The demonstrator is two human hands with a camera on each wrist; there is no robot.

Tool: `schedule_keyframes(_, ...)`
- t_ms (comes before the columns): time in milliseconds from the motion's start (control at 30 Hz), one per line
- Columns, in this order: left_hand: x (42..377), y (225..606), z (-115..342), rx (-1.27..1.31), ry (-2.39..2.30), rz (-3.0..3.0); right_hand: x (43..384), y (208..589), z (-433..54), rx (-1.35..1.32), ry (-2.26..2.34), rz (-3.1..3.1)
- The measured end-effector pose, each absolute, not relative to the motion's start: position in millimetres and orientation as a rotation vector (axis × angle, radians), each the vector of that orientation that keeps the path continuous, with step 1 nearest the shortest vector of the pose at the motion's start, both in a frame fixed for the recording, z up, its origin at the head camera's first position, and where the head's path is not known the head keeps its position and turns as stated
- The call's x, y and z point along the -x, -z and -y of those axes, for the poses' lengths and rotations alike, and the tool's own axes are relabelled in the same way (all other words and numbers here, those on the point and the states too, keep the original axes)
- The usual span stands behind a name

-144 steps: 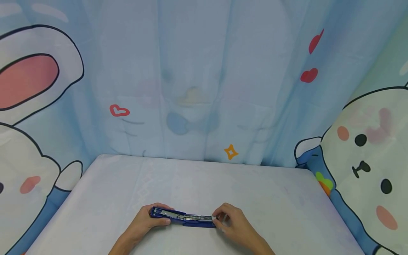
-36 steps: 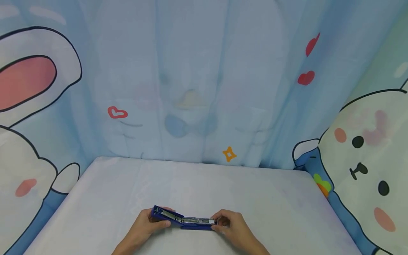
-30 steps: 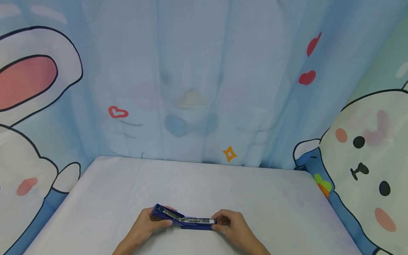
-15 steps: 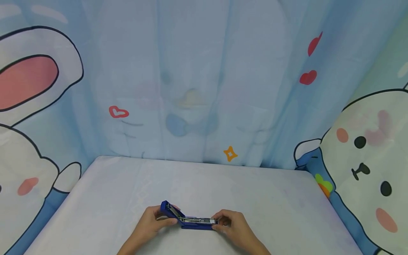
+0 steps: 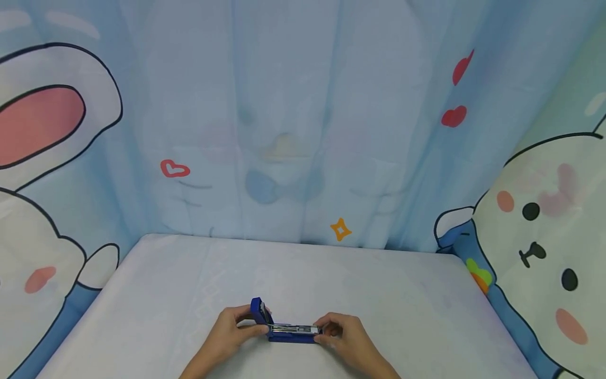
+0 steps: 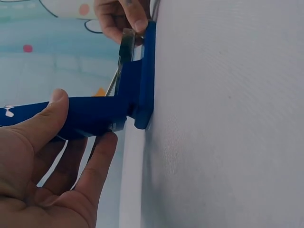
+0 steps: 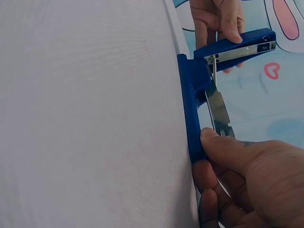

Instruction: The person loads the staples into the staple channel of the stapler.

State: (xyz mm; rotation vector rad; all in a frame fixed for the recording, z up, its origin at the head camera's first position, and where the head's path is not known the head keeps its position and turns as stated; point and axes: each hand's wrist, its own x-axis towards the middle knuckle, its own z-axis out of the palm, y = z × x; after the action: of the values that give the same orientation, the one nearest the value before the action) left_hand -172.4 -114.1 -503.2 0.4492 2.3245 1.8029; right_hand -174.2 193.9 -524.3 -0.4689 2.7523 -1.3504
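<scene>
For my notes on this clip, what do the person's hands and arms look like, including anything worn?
The left hand and right hand are ungloved, and the forearms show no sleeves. I can make out no rings, though neither hand shows fully.

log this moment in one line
blue stapler: open wide | left hand: gripping raised upper half | right hand: pinching base at free end | white table: beneath stapler

Behind the far edge of the white cloth-covered table (image 5: 402, 295) hangs a pale blue fabric curtain (image 5: 379, 79). An orange four-pointed printed star (image 5: 341, 229) sits just above that edge. White, black-outlined cartoon animals flank the table's left (image 5: 28, 237) and right edges (image 5: 521, 231).
</scene>
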Motion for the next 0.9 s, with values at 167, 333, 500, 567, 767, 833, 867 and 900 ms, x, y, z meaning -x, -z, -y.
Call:
schedule_keyframes(167,171.2,501.2,110.5,-0.416,-1.765,-2.369,173.9,524.3,-194.2,0.473,1.344,-2.756)
schedule_keyframes(333,171.5,499.6,106.7,-0.405,-1.732,-2.402,174.1,523.7,-194.2,0.46,1.307,-2.775)
schedule_keyframes(500,170.7,498.7,104.4,-0.401,-1.686,-2.451,173.7,524.8,-193.7,0.464,1.321,-2.764)
schedule_keyframes(567,171.0,498.7,103.5,-0.4,-1.674,-2.465,173.7,524.7,-193.5,0.462,1.328,-2.76)
schedule_keyframes(767,171.2,499.1,100.7,-0.404,-1.661,-2.498,173.0,523.7,-193.0,0.447,1.345,-2.747)
schedule_keyframes(833,170.8,498.8,99.5,-0.406,-1.655,-2.51,172.5,523.4,-192.8,0.448,1.355,-2.741)
schedule_keyframes(867,170.6,498.7,98.8,-0.407,-1.651,-2.517,172.2,523.0,-192.8,0.446,1.357,-2.739)
schedule_keyframes(900,170.4,498.4,98.1,-0.409,-1.647,-2.523,172.0,522.9,-192.8,0.444,1.361,-2.736)
